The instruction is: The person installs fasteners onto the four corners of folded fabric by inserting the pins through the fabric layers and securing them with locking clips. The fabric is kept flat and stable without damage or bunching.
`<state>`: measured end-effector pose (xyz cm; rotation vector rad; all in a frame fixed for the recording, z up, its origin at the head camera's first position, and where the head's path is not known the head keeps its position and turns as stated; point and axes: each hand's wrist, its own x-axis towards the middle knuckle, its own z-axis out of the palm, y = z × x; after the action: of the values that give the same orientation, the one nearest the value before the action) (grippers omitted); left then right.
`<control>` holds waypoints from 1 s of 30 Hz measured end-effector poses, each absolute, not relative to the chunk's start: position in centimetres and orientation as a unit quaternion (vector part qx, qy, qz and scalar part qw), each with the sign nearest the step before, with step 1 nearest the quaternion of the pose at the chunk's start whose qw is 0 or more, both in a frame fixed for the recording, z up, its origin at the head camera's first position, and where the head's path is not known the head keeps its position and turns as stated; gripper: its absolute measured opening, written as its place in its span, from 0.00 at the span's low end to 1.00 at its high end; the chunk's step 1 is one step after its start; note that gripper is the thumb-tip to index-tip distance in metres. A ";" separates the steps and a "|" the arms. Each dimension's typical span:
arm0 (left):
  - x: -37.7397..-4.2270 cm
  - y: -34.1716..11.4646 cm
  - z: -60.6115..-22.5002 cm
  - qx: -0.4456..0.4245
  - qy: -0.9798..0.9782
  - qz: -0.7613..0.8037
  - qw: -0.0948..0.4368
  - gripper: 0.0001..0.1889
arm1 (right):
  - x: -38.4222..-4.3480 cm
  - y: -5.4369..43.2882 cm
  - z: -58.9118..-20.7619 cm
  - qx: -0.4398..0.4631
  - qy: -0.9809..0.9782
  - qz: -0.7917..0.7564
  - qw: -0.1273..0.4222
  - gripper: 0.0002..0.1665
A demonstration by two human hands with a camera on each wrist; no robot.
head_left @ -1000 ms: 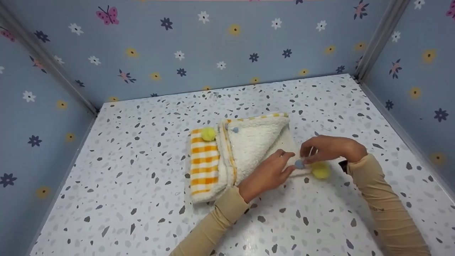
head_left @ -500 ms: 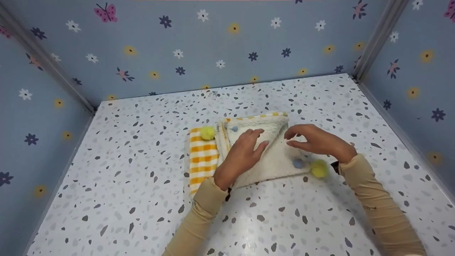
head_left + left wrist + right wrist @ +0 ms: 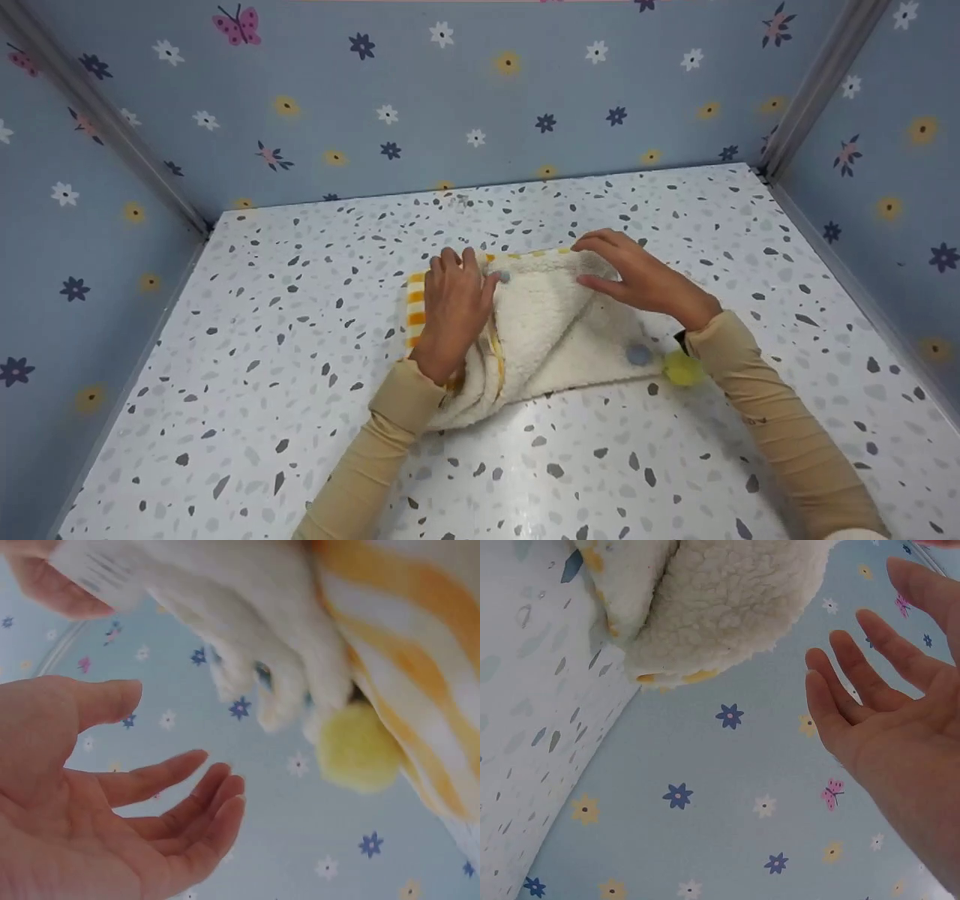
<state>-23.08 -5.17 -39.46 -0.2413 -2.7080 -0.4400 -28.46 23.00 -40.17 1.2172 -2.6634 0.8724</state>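
A folded blanket (image 3: pixel 540 330), white fleece on one face and yellow-and-white checks on the other, lies on the table. Blue pom-poms (image 3: pixel 639 354) and a yellow pom-pom (image 3: pixel 683 369) trim its corners. Over the left part, near the far edge, is my left hand (image 3: pixel 454 307); the left wrist view shows its fingers loosely bent and apart from the cloth, with another yellow pom-pom (image 3: pixel 358 748) close by. My right hand (image 3: pixel 645 277) hovers at the far right corner. In the right wrist view its fingers (image 3: pixel 885 690) are spread, away from the fleece.
The speckled table (image 3: pixel 262 390) extends around the blanket on all sides. Blue flowered panels (image 3: pixel 420 90) stand behind it and at left and right, joined by grey corner posts. A white label (image 3: pixel 97 570) shows at the top of the left wrist view.
Both hands have left the near right corner with the blue pom-pom. The left hand moved left to the checked part, the right hand up to the far right corner. The blanket's folds look much the same.
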 end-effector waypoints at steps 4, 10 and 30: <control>-23.8 -6.0 -40.3 -0.048 -0.975 -0.116 0.186 0.33 | -30.0 21.0 -40.1 0.390 -0.880 0.269 0.015 0.30; -24.4 -6.3 -41.6 -0.027 -0.987 -0.113 0.107 0.44 | -32.1 18.3 -40.8 0.354 -0.899 0.251 -0.052 0.35; -24.7 -6.1 -42.5 -0.104 -0.925 -0.364 -0.040 0.34 | -33.3 16.7 -42.3 0.399 -0.881 0.238 -0.090 0.27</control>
<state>-24.71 -6.13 -42.51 -0.3347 -2.9825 -1.1737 -33.29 16.67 -42.32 1.3292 -2.9379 0.7938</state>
